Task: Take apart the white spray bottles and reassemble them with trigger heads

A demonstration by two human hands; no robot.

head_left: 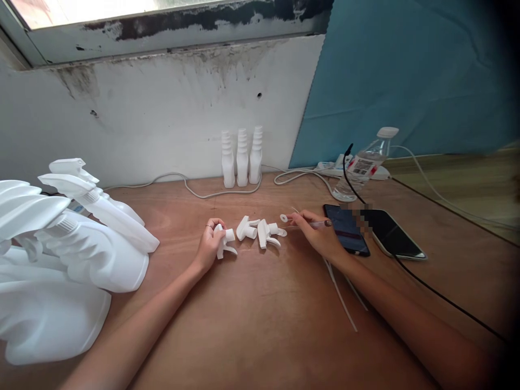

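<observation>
My left hand (210,244) is closed around a white trigger spray head (221,242), its round collar pointing right. Between the thumb and fingertips of my right hand (319,234) is a small white ring washer (283,218). A thin pen-like tool with a brownish end (327,222) also lies at this hand; whether it is gripped I cannot tell. Two more spray heads lie on the table between my hands, one spray head (246,229) nearer the left and another spray head (266,234) nearer the right. A small white disc (281,232) touches the latter's collar.
White spray bottles (109,254) crowd the left side of the wooden table (244,325). Three narrow white bottles (242,160) stand by the wall. Thin white tubes (340,298) lie under my right forearm. Rightward are two phones (392,233), cables and a tilted water bottle (363,165).
</observation>
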